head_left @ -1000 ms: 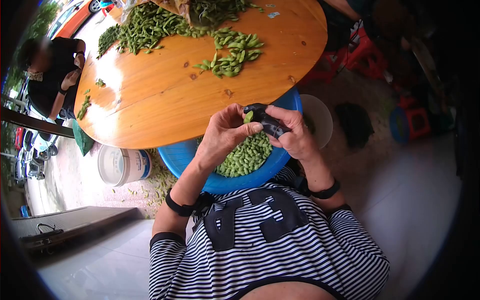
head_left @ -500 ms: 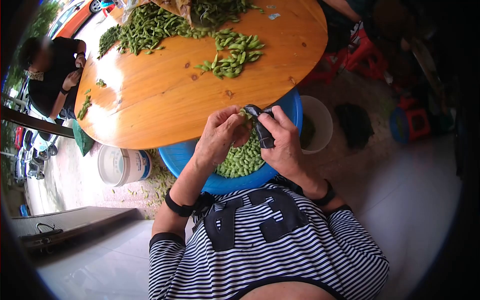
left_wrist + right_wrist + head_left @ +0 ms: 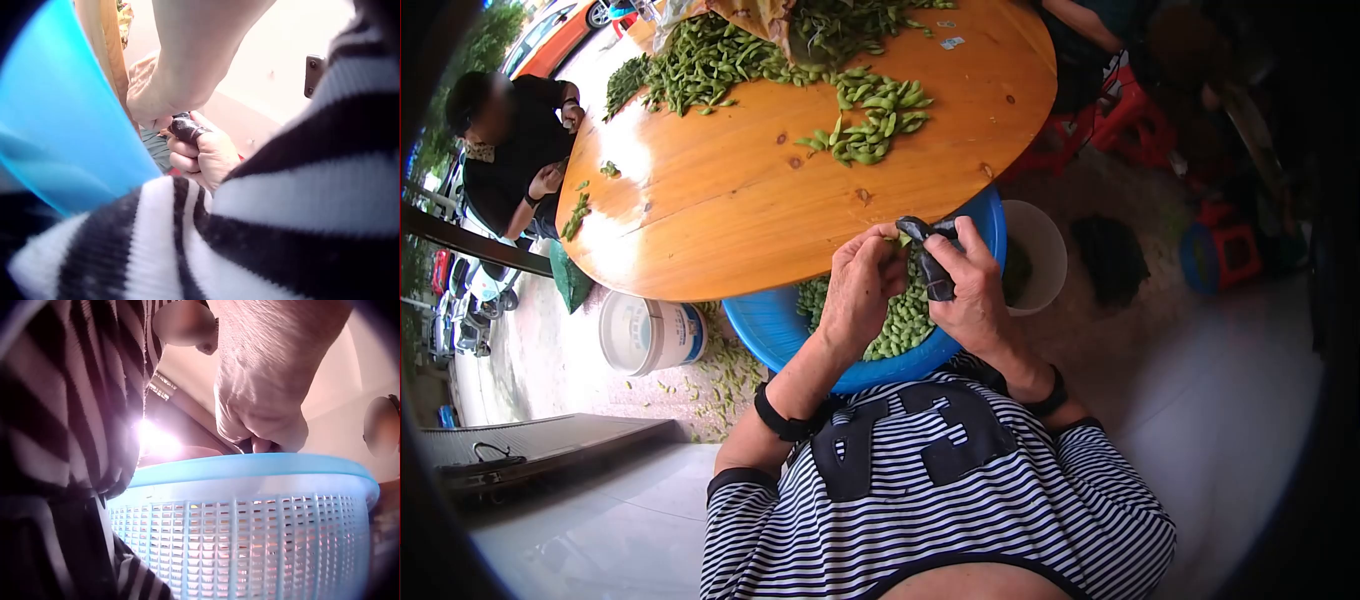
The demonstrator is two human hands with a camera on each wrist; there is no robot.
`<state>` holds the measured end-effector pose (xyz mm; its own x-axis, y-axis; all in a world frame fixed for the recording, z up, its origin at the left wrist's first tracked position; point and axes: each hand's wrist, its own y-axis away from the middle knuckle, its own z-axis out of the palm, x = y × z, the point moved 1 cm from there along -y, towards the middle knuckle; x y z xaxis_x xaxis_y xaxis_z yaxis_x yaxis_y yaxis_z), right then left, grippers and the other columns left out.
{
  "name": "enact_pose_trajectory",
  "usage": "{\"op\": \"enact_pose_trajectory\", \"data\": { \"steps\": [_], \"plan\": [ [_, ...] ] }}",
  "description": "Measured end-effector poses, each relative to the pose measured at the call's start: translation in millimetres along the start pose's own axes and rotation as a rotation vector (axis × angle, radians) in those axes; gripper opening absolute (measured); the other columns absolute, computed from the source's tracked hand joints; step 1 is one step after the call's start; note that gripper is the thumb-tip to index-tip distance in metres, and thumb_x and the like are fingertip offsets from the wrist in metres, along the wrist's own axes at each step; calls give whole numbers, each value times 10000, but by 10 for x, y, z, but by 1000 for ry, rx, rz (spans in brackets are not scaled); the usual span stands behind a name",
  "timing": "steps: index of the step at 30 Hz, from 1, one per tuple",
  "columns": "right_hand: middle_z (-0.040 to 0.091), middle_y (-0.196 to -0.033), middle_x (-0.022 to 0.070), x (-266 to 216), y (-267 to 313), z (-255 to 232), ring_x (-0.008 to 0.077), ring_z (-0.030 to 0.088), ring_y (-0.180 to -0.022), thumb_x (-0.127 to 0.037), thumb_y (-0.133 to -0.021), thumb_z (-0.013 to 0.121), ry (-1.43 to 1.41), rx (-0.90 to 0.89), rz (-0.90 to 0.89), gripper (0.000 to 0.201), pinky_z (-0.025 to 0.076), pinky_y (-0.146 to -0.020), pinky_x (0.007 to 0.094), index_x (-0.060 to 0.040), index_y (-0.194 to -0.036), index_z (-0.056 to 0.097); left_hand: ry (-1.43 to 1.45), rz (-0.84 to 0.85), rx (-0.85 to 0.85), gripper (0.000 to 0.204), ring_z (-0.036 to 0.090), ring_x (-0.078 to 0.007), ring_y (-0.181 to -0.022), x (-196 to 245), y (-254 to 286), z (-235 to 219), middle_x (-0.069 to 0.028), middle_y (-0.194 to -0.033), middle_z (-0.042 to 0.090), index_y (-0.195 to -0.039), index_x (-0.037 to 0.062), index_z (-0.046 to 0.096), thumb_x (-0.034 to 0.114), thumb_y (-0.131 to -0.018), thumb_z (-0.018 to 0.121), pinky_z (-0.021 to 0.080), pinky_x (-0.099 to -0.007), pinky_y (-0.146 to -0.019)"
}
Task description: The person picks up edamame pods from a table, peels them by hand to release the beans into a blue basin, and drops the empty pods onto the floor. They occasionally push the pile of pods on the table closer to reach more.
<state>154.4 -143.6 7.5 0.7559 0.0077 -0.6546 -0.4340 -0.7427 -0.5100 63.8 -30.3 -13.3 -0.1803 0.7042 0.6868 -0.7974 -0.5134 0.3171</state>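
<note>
Both hands meet over a blue basket (image 3: 765,325) of green pods held against the striped shirt. My left hand (image 3: 862,285) curls its fingers round a green pod (image 3: 897,240), of which only the tip shows. My right hand (image 3: 972,295) faces it, and its black-wrapped finger (image 3: 930,262) presses against the same pod. In the left wrist view the right hand (image 3: 203,150) is curled under the left hand, black wrap (image 3: 187,128) on top. The right wrist view shows the right hand (image 3: 262,419) just above the basket rim (image 3: 250,469).
A round wooden table (image 3: 730,200) stands ahead with heaps of green pods (image 3: 870,115) at its far side. A white bucket (image 3: 645,330) sits under it on the left, and another white bucket (image 3: 1040,250) sits right of the basket. A person in black (image 3: 510,150) sits far left, with red stools (image 3: 1135,110) at upper right.
Both hands have drawn closer together and a little nearer the body. The right hand's black-wrapped finger has turned from lying sideways to pointing up at the pod.
</note>
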Motion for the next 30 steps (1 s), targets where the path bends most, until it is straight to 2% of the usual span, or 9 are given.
{"op": "enact_pose_trajectory", "data": {
  "steps": [6, 9, 13, 15, 19, 21, 23, 27, 30],
  "plan": [
    [444, -853, 143, -19, -15, -130, 299, 513, -721, 140, -579, 597, -97, -24, 95, 482, 430, -605, 355, 32, -1049, 594, -21, -56, -130, 242, 393, -72, -604, 63, 28, -22, -43, -830, 577, -1068, 32, 573, 58, -902, 398, 347, -216, -536],
    [451, -819, 124, 16, -11, -224, 279, 512, -697, 139, -604, 576, -94, 31, 68, 441, 423, -594, 333, 37, -1032, 594, -14, -88, -279, 267, 517, -102, -735, 64, 74, -107, -81, -964, 619, -1171, 41, 558, 36, -932, 438, 421, -227, -623],
    [476, -799, 134, 78, -34, -541, 283, 530, -702, 130, -653, 534, 22, 110, 74, 370, 429, -614, 320, 43, -1009, 584, -306, -139, -362, 223, 545, -97, -709, 94, 148, -190, -52, -941, 642, -1147, 21, 600, 45, -940, 522, 457, -230, -644],
    [511, -824, 159, 314, 0, -875, 318, 556, -738, 128, -679, 517, 166, 160, 176, 345, 436, -643, 328, 42, -1007, 584, -844, 97, -523, 184, 561, -87, -716, 109, 165, -254, -54, -922, 660, -1091, 1, 629, 59, -934, 552, 477, -233, -671],
    [553, -933, 208, 605, 177, -1349, 398, 580, -875, 117, -690, 553, 527, 113, 346, 388, 468, -745, 394, 45, -1070, 573, -857, -49, -366, 199, 583, -98, -756, 279, 154, -188, -40, -862, 669, -1097, -31, 622, 45, -917, 580, 496, -249, -721],
    [548, -978, 219, 728, 268, -1385, 401, 572, -925, 127, -668, 565, 654, 26, 448, 447, 464, -776, 426, 55, -1110, 560, -815, 13, -396, 191, 608, -104, -777, 258, 83, -231, -52, -879, 682, -1082, -11, 644, 46, -907, 592, 503, -254, -736],
    [542, -1011, 227, 805, 327, -1366, 402, 562, -949, 134, -641, 576, 849, 78, 466, 497, 461, -791, 423, 65, -1132, 552, -1119, 414, -430, 163, 636, -100, -812, 242, 64, -207, -75, -892, 696, -1040, 26, 676, 49, -895, 604, 507, -255, -748],
    [549, -989, 224, 745, 229, -1336, 402, 569, -929, 129, -646, 571, 631, 133, 402, 475, 459, -776, 435, 60, -1116, 554, -1308, 299, -257, 181, 670, -153, -747, 194, 194, -75, -82, -774, 696, -998, 38, 697, -7, -853, 597, 523, -278, -711],
    [560, -949, 212, 660, 159, -1303, 397, 580, -892, 129, -660, 558, 574, 199, 365, 430, 464, -755, 424, 60, -1085, 555, -1320, 425, -207, 210, 667, -173, -703, 243, 127, -34, -103, -753, 682, -988, 32, 692, -43, -838, 565, 524, -293, -680]
  ]
}}
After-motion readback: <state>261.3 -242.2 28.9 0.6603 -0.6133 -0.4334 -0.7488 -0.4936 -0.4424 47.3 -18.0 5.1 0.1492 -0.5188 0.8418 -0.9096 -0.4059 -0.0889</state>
